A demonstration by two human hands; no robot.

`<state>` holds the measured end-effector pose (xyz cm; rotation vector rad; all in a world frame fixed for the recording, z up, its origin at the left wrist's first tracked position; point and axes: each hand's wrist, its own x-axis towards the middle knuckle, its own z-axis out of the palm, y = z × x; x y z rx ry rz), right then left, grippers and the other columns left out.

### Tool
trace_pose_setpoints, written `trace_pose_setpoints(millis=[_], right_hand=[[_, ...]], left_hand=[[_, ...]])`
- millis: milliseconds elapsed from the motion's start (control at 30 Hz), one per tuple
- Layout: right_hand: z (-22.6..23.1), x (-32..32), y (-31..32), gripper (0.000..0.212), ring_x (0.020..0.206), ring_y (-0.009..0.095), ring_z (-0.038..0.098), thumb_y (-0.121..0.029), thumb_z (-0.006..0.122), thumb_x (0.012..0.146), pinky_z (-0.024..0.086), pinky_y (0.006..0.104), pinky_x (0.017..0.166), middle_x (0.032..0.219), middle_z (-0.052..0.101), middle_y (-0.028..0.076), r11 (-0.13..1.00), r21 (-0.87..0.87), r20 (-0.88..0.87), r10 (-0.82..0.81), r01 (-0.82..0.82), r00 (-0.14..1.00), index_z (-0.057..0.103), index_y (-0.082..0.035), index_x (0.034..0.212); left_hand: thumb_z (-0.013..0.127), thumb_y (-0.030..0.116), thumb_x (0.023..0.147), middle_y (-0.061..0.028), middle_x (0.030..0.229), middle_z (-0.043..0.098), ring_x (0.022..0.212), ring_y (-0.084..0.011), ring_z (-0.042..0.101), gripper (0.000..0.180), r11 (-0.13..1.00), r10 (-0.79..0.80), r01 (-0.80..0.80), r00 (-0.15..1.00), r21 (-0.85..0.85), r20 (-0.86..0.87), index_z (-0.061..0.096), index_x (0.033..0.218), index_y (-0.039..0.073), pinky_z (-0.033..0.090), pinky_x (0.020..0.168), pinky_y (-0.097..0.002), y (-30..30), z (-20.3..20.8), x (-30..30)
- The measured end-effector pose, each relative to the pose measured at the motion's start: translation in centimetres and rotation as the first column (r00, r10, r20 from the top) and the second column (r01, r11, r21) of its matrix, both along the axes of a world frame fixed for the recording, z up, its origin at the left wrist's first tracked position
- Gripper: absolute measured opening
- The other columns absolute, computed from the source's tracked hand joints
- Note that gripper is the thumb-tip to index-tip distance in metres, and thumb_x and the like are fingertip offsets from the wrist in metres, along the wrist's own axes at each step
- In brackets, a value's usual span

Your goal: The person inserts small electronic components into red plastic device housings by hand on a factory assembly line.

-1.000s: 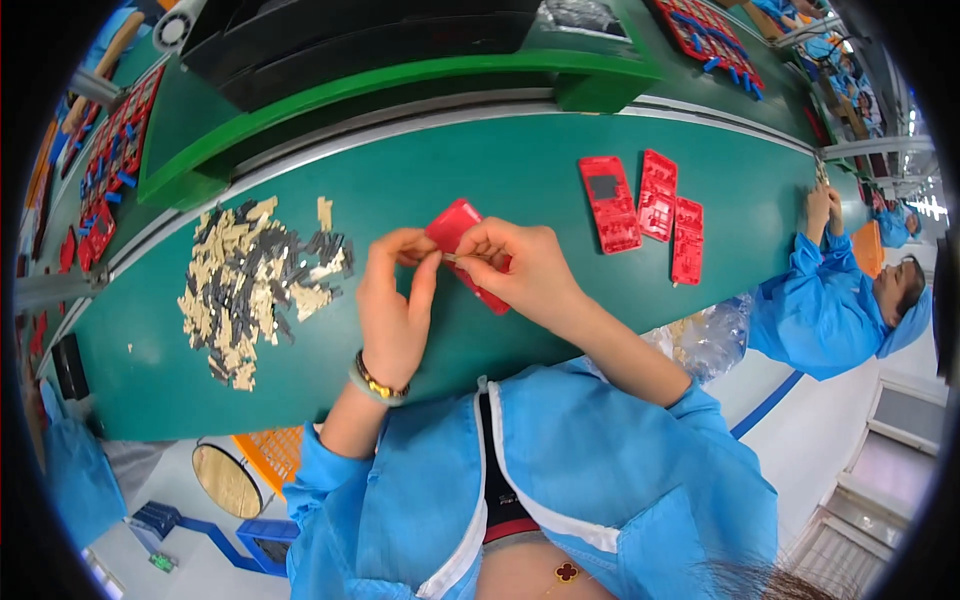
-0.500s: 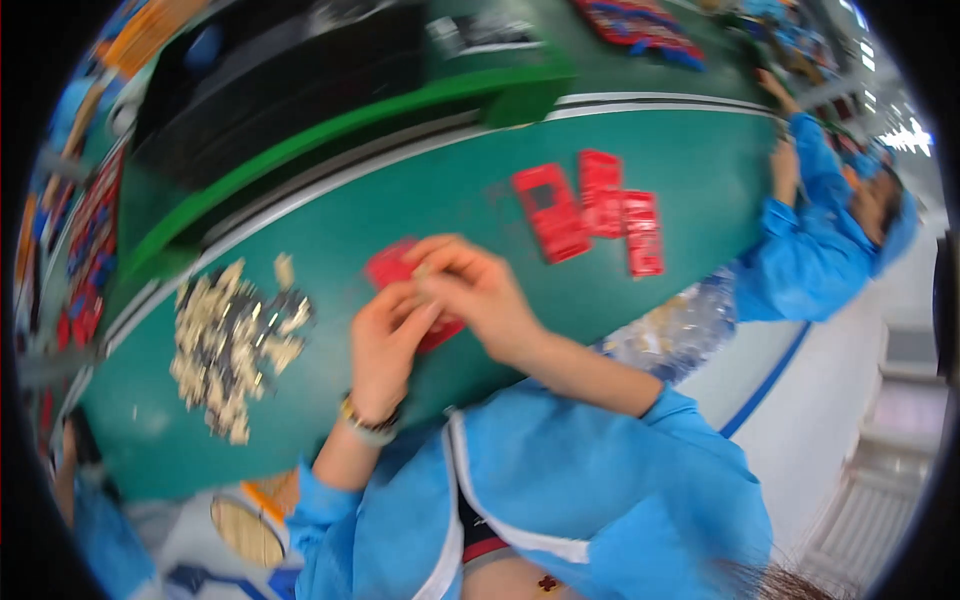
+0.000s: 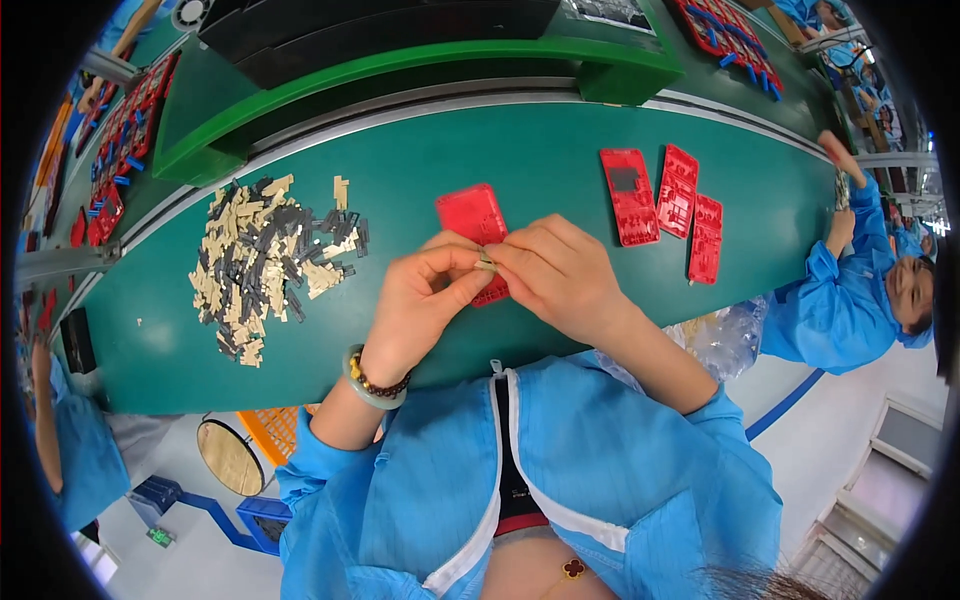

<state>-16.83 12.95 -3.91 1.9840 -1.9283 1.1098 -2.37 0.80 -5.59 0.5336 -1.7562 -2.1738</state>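
My left hand [image 3: 425,290] and my right hand [image 3: 565,275] meet in front of me, fingertips pinched together on one small pale strip piece [image 3: 486,262]. Most of the piece is covered by the fingers. Beneath my hands a red plastic housing [image 3: 470,212] lies on the green table [image 3: 400,150], partly hidden. To the left spreads a heap of small beige and dark grey strips [image 3: 260,260]. Off to the right lie more red housings [image 3: 630,198], a few side by side.
A green-edged shelf [image 3: 400,62] runs along the table's far side. Clear plastic bags [image 3: 722,340] sit by the right front edge. A co-worker in blue [image 3: 840,290] is at the right, another person's sleeve [image 3: 85,430] at the left. Racks of red parts [image 3: 125,150] stand far left.
The whole view has shifted, so the table and heap look higher and the picture is sharper. My hands still pinch the small piece together above the red housing.
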Motion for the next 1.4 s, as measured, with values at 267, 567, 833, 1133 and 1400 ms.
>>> trace_pose_setpoints(millis=[267, 567, 833, 1133, 1400], right_hand=[[-0.6, -2.4, 7.4, 0.014, 0.068, 0.009, 0.060, -0.009, 0.056, 0.093, 0.048, 0.0244, 0.060, 0.080, 0.067, 0.005, 0.915, 0.285, 0.813, -0.388, 0.285, 0.433, 0.066, 0.001, 0.092], [-7.5, -9.3, 29.3, 0.030, 0.087, 0.016, 0.057, 0.006, 0.060, 0.080, 0.047, 0.0258, 0.073, 0.107, 0.055, 0.011, 0.310, 0.079, -0.339, -0.885, 0.947, 0.318, 0.061, 0.000, 0.109], [3.3, -1.7, 4.1, 0.019, 0.079, 0.021, 0.060, -0.004, 0.074, 0.073, 0.049, 0.0305, 0.066, 0.093, 0.059, 0.008, 0.932, 0.265, 0.523, 0.078, -0.249, 0.849, 0.061, -0.005, 0.086], [3.6, -1.1, 2.9, 0.023, 0.077, 0.025, 0.060, -0.014, 0.073, 0.071, 0.049, 0.0342, 0.063, 0.084, 0.058, 0.007, 0.893, 0.356, 0.335, 0.153, -0.275, 0.930, 0.055, -0.006, 0.084], [1.6, -3.2, 4.9, 0.021, 0.082, 0.025, 0.062, -0.009, 0.073, 0.072, 0.051, 0.0335, 0.066, 0.090, 0.059, 0.008, 0.886, 0.445, 0.206, 0.043, -0.133, 0.978, 0.058, -0.005, 0.087]], left_hand=[[0.076, 0.002, 0.068, -0.0067, 0.096, 0.066, 0.087, -0.0252, 0.061, 0.015, 0.632, -0.303, -0.086, 0.887, -0.770, -0.348, 0.064, 0.078, 0.002, 0.050, 0.075, -0.0342, 1.5, 1.6, -0.9], [0.074, 0.001, 0.068, -0.0101, 0.089, 0.066, 0.083, -0.0282, 0.062, 0.020, 0.542, -0.209, -0.077, 0.952, -0.837, -0.223, 0.064, 0.085, 0.001, 0.050, 0.069, -0.0374, 0.6, 0.5, -2.5], [0.068, 0.011, 0.068, -0.0141, 0.091, 0.066, 0.080, -0.0265, 0.062, 0.020, 0.143, -0.374, -0.376, 0.836, -0.915, -0.402, 0.064, 0.085, 0.000, 0.051, 0.063, -0.0357, 0.4, 0.7, -1.7], [0.067, 0.011, 0.068, -0.0129, 0.090, 0.066, 0.080, -0.0253, 0.061, 0.020, 0.138, -0.307, -0.402, 0.852, -0.905, -0.425, 0.064, 0.085, 0.001, 0.050, 0.062, -0.0338, 0.9, 0.2, -0.4], [0.069, -0.002, 0.075, -0.0129, 0.094, 0.066, 0.082, -0.0289, 0.064, 0.024, 0.580, 0.077, -0.061, 0.997, -0.812, -0.020, 0.056, 0.095, 0.001, 0.050, 0.072, -0.0367, 0.5, 0.0, -0.9]])
